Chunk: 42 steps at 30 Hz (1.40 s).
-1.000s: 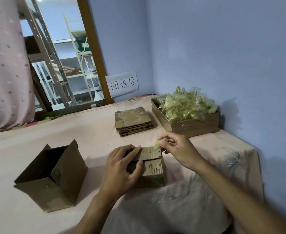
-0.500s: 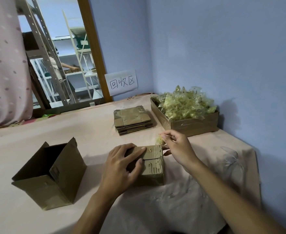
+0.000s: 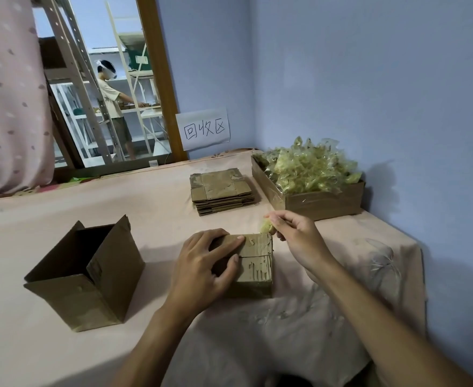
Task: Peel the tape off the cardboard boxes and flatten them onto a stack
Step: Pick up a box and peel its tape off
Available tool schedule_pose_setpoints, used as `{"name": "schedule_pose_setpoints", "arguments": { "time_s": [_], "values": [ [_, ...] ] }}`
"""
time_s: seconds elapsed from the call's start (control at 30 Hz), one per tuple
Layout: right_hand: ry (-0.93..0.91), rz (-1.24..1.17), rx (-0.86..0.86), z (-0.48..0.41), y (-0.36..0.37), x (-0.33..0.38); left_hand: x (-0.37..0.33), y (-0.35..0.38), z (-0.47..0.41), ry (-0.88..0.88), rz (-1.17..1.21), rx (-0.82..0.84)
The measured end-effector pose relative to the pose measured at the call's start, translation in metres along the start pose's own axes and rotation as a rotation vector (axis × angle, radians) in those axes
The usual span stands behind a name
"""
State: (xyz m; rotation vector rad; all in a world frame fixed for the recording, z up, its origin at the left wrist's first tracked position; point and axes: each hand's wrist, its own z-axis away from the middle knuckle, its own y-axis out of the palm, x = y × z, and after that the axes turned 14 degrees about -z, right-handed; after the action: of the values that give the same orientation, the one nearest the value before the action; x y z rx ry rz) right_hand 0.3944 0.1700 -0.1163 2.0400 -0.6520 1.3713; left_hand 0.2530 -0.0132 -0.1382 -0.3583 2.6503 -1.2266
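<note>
Cardboard boxes are at three stages on the cloth-covered counter (image 3: 62, 344), which suggests the job is partway through. Largest is the open box (image 3: 86, 277) standing at the left, flaps up, with patches of what looks like tape on its side; it is not yet flattened. At the far right sits a shallow carton (image 3: 324, 203) heaped with crumpled yellowish tape scraps (image 3: 307, 169), so a good deal of peeling seems done. Just left of it lies the stack of flattened boxes (image 3: 221, 191), several sheets deep, well apart from the hands. Nearest the person, the small box (image 3: 254, 261) in the middle is the one in work: the left hand (image 3: 201, 270) lies spread over its top, pressing it down, and the right hand (image 3: 296, 236) has thumb and fingers pinched together on a small wad of tape (image 3: 267, 226) at the box's far corner. Whether that wad is free or joined to the box is hard to tell. The left hand hides much of the lid, so any remaining tape cannot be judged.
</note>
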Motion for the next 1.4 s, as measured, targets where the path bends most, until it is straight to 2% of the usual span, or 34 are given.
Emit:
{"name": "schedule_pose_setpoints", "arguments": {
  "time_s": [0.23,0.33,0.57,0.73,0.93,1.13,1.4],
  "values": [
    [-0.04,0.345,0.142,-0.002,-0.005,0.016,-0.002,-0.002,0.005,-0.002,0.003,-0.018],
    [0.012,0.308,0.214,-0.001,-0.007,0.018,-0.001,-0.001,0.004,-0.007,-0.001,-0.015],
    [-0.028,0.134,0.041,0.005,0.001,0.003,-0.002,0.0,0.004,-0.01,-0.009,-0.02],
    [0.034,0.048,0.038,0.0,-0.001,-0.002,-0.003,0.0,0.003,0.006,-0.013,-0.038],
    [0.142,-0.144,-0.075,-0.01,-0.003,0.012,-0.003,-0.002,0.008,0.021,-0.006,-0.051],
    [0.116,-0.131,0.03,-0.004,-0.009,0.02,-0.003,-0.002,0.003,0.015,-0.013,-0.032],
    [0.142,-0.129,0.129,0.006,-0.023,0.033,0.003,-0.007,0.001,0.117,-0.065,0.056]
  ]
}}
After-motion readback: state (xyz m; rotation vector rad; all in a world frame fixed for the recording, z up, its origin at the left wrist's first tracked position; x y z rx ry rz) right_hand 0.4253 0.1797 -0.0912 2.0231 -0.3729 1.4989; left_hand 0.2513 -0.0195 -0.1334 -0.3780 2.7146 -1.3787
